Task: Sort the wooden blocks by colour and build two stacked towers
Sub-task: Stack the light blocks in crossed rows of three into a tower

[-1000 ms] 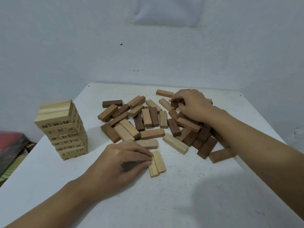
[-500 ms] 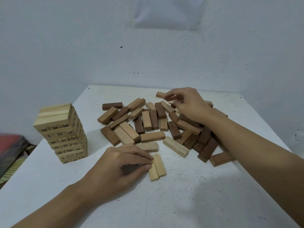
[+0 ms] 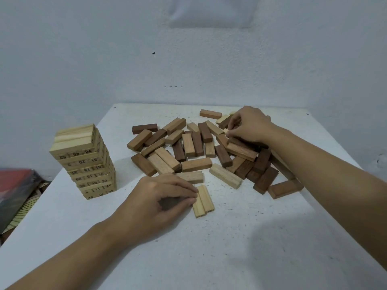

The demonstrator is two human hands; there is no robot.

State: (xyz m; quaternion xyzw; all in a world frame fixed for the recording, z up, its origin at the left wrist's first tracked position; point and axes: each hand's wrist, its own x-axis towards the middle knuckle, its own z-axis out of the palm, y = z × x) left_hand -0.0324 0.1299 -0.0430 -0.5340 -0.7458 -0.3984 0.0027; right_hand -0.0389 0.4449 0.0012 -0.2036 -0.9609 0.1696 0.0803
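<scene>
**Wooden blocks: one tower up, a mixed heap on the table**

Wooden blocks (image 3: 196, 147), pale and dark brown mixed, lie in a loose heap across the far middle and right of the white table (image 3: 240, 248); most lie flat, and some lean over others. A tower (image 3: 83, 162) of pale blocks with printed numbers stands upright near the table's left edge, well apart from the heap; its layers cross one another. A pair of pale blocks (image 3: 203, 200) lies flat on the near side of the heap, the two touching along their long sides. The left hand (image 3: 159, 197) rests on the table just left of the pair; its fingers are loosely bent, and the fingertips (image 3: 191, 190) and thumb touch the left block's long side; the space under the palm is in shadow. The right hand (image 3: 249, 126) sits on the far right of the heap, fingers curled down among the blocks; whether it pinches one I cannot tell. A red thing (image 3: 14, 185) lies below the table's left edge; a plain pale wall (image 3: 188, 59) stands behind.
</scene>
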